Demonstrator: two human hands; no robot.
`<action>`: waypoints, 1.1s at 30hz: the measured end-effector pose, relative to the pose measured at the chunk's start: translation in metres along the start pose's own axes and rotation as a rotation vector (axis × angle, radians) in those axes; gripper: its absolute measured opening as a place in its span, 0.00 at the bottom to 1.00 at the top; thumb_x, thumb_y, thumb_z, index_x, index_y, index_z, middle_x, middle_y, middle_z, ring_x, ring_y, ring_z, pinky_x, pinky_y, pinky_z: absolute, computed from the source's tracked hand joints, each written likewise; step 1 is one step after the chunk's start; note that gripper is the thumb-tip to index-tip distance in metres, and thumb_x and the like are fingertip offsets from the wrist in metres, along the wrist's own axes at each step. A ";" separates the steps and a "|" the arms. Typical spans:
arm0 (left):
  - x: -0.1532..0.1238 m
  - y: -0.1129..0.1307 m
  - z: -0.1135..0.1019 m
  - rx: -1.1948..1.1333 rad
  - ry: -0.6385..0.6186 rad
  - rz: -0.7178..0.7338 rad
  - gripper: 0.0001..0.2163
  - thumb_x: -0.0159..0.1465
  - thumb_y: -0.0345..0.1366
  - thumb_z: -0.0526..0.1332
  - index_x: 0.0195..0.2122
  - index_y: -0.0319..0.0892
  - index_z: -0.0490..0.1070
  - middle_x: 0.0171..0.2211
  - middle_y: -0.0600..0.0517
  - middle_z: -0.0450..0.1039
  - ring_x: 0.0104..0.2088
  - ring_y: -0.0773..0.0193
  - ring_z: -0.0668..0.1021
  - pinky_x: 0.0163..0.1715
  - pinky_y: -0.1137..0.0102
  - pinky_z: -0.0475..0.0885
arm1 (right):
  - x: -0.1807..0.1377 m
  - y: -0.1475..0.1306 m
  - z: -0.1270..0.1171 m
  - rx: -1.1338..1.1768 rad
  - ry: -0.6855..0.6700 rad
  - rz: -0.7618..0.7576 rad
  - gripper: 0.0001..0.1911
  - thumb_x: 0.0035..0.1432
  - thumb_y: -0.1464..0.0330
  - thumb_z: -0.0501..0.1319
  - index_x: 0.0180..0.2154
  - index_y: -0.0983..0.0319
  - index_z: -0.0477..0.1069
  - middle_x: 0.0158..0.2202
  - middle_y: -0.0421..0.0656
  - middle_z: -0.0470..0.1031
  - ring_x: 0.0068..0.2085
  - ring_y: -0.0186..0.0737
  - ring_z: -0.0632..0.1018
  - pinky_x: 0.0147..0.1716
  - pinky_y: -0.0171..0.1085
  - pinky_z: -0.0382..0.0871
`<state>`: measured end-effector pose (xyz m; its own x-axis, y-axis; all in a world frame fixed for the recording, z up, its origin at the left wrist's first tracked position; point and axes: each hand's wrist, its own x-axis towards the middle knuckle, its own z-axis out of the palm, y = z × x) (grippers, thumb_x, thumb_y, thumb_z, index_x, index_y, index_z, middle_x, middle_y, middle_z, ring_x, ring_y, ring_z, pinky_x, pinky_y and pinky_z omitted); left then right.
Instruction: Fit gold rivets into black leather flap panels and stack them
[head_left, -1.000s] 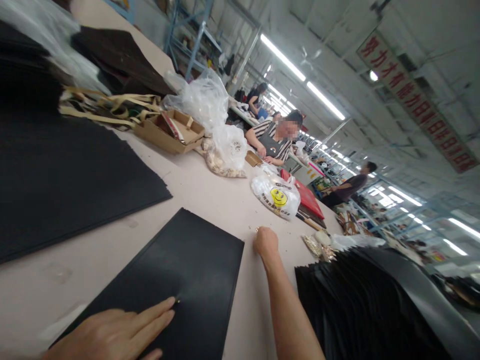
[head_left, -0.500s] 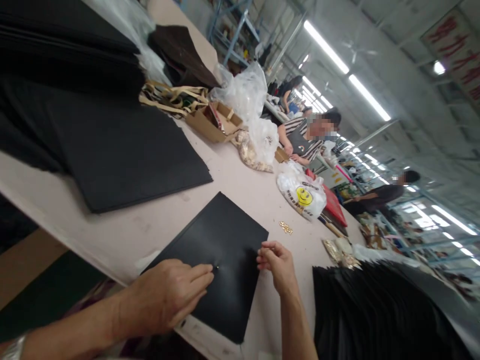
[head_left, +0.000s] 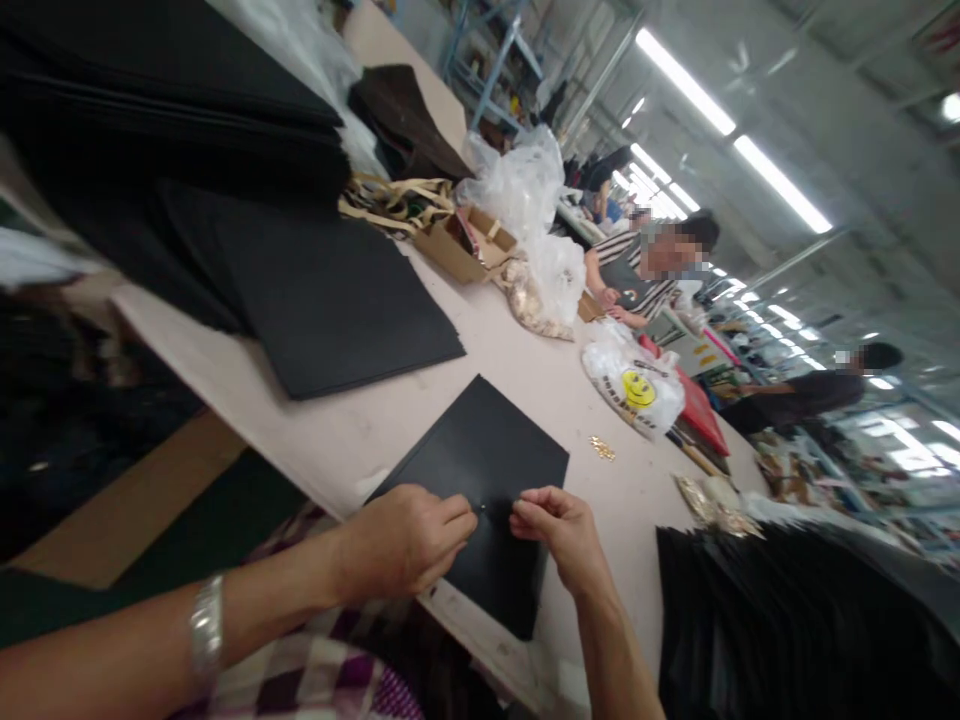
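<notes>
A flat black sheet (head_left: 487, 460) lies on the pale table (head_left: 337, 440) right in front of me. My left hand (head_left: 405, 540) rests on its near part, fingertips pinched at a tiny shiny point on the sheet. My right hand (head_left: 562, 530) hovers just right of that point, thumb and forefinger pinched together; whether a small piece sits between them is too small to tell. A little cluster of small gold metal pieces (head_left: 602, 449) lies on the table beyond the sheet.
Stacks of black sheets sit at the left (head_left: 322, 290) and lower right (head_left: 787, 620). A smiley-face plastic bag (head_left: 637, 385), clear bags (head_left: 540, 270), a cardboard box (head_left: 457, 245) and straps lie further along. A person in a striped top (head_left: 637, 280) works across the table.
My right hand came back from the gold pieces to the black sheet, beside my left hand. My left fingers went from lying flat to pinched. The view tilted down and left.
</notes>
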<state>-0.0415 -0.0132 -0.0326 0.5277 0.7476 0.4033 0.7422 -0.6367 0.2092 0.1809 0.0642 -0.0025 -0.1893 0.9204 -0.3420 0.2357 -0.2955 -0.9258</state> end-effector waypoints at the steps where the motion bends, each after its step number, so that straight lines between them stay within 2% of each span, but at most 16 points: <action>1: 0.000 0.000 -0.001 0.003 -0.043 0.005 0.05 0.67 0.33 0.54 0.40 0.44 0.68 0.35 0.52 0.72 0.27 0.61 0.75 0.25 0.66 0.69 | -0.001 0.001 0.003 -0.032 -0.022 -0.005 0.25 0.36 0.57 0.77 0.30 0.67 0.75 0.24 0.42 0.77 0.26 0.35 0.78 0.29 0.34 0.76; 4: 0.000 -0.002 -0.002 0.013 -0.101 0.010 0.05 0.66 0.34 0.53 0.39 0.43 0.67 0.35 0.52 0.70 0.27 0.60 0.75 0.25 0.64 0.69 | -0.001 0.006 0.010 -0.115 -0.076 -0.032 0.23 0.40 0.56 0.75 0.32 0.66 0.77 0.25 0.41 0.77 0.27 0.34 0.78 0.29 0.33 0.75; 12: -0.003 -0.004 -0.004 0.018 -0.098 0.021 0.05 0.64 0.33 0.55 0.41 0.44 0.66 0.35 0.53 0.70 0.26 0.60 0.74 0.23 0.64 0.67 | 0.000 0.002 0.021 -0.372 -0.180 -0.037 0.12 0.50 0.62 0.67 0.32 0.65 0.78 0.25 0.40 0.76 0.26 0.33 0.75 0.26 0.32 0.71; 17: -0.003 -0.004 -0.006 -0.008 -0.094 0.021 0.06 0.65 0.31 0.55 0.42 0.44 0.66 0.35 0.53 0.71 0.27 0.60 0.74 0.23 0.64 0.66 | 0.005 -0.001 0.028 -0.476 -0.150 0.001 0.10 0.50 0.63 0.66 0.32 0.63 0.78 0.21 0.38 0.73 0.23 0.34 0.72 0.22 0.32 0.66; 24: -0.002 -0.005 -0.002 -0.056 -0.059 -0.014 0.12 0.59 0.24 0.58 0.42 0.46 0.69 0.34 0.53 0.71 0.27 0.60 0.73 0.25 0.63 0.63 | 0.016 -0.004 0.032 -0.485 -0.173 0.026 0.06 0.48 0.66 0.67 0.29 0.61 0.80 0.19 0.36 0.72 0.20 0.31 0.70 0.20 0.30 0.61; 28: -0.002 -0.007 0.005 -0.123 -0.026 -0.039 0.16 0.58 0.22 0.57 0.44 0.47 0.70 0.35 0.55 0.73 0.27 0.61 0.74 0.27 0.64 0.62 | 0.023 -0.015 0.030 -0.521 -0.211 0.058 0.05 0.46 0.66 0.69 0.28 0.61 0.79 0.19 0.37 0.72 0.21 0.31 0.72 0.19 0.29 0.62; 33: -0.004 -0.008 0.011 -0.171 -0.038 -0.052 0.18 0.58 0.21 0.56 0.46 0.48 0.71 0.36 0.55 0.73 0.28 0.62 0.74 0.28 0.65 0.62 | 0.034 -0.029 0.030 -0.581 -0.295 0.203 0.06 0.45 0.67 0.70 0.26 0.62 0.77 0.18 0.38 0.72 0.20 0.33 0.73 0.18 0.29 0.67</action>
<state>-0.0451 -0.0094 -0.0453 0.5085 0.7847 0.3545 0.6893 -0.6177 0.3786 0.1386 0.0962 0.0082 -0.3196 0.7288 -0.6055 0.7517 -0.1941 -0.6303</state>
